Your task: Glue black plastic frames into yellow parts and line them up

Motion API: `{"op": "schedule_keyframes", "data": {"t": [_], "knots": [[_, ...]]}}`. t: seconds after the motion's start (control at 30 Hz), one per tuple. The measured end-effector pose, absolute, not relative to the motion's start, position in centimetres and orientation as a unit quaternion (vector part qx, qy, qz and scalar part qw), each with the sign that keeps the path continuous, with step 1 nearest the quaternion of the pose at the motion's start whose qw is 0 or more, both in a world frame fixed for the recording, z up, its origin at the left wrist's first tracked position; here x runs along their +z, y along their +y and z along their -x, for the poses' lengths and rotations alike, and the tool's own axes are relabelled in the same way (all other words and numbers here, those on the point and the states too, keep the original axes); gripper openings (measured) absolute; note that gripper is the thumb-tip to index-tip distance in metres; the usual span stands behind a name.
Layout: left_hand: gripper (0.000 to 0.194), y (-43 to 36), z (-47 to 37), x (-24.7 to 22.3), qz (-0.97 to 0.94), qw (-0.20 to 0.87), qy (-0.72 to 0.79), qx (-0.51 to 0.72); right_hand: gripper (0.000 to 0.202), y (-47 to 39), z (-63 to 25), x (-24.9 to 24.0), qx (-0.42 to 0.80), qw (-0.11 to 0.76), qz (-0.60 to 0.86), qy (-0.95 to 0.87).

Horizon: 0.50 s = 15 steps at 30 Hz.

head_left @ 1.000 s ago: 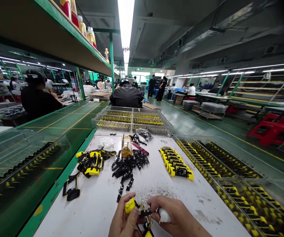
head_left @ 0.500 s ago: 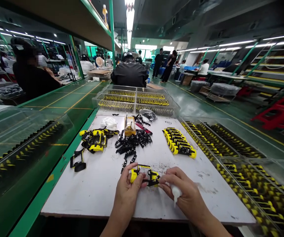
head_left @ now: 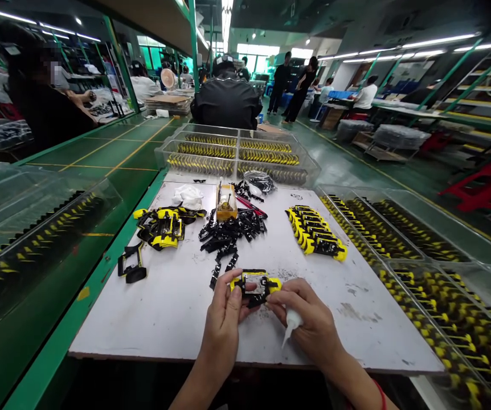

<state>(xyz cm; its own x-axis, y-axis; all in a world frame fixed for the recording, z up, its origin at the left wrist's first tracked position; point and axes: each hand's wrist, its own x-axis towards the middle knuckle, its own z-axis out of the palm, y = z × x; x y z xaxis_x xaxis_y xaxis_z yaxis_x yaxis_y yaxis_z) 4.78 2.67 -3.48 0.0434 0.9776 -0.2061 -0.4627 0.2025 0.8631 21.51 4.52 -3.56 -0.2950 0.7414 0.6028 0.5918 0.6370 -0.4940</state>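
My left hand (head_left: 223, 322) grips the left end of a yellow-and-black plastic frame (head_left: 261, 299) above the front of the white board. The frame has an opening in its middle. The fingertips of my right hand (head_left: 314, 319) touch the frame's yellow right end. Held in that same hand is a small white squeeze bottle (head_left: 293, 319), its thin nozzle pointing down. Beyond the frame lies a heap of small black plastic parts (head_left: 232, 230). A row of similar yellow-and-black frames (head_left: 317, 232) lies to the right, and several more (head_left: 166, 228) are piled at left.
Clear trays of yellow-and-black parts stand behind the board (head_left: 237, 154), along its right (head_left: 425, 267) and at left (head_left: 44, 228). A yellowish box (head_left: 226, 210), white crumpled cloth (head_left: 188, 197) and plastic bag (head_left: 260, 181) lie at the back. A person in black (head_left: 226, 99) sits ahead.
The frame has been turned, so its yellow right end now shows by my right fingertips. My right hand and the bottle have shifted slightly left. The camera view has tilted a little downward.
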Motion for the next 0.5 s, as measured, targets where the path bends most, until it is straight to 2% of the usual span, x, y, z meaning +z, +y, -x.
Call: {"op": "schedule_keyframes", "data": {"t": [0.2,0.5], "knots": [[0.048,2.50,-4.99,-3.71,-0.345,0.614,0.452,0.546,0.012,4.59,-21.48,-3.61,0.069,0.433,0.424,-0.792],[0.040,2.41,-4.95,-3.87,-0.390,0.581,0.477,0.532,0.012,4.68,-21.41,-3.72,0.037,0.432,0.441,-0.786]]}}
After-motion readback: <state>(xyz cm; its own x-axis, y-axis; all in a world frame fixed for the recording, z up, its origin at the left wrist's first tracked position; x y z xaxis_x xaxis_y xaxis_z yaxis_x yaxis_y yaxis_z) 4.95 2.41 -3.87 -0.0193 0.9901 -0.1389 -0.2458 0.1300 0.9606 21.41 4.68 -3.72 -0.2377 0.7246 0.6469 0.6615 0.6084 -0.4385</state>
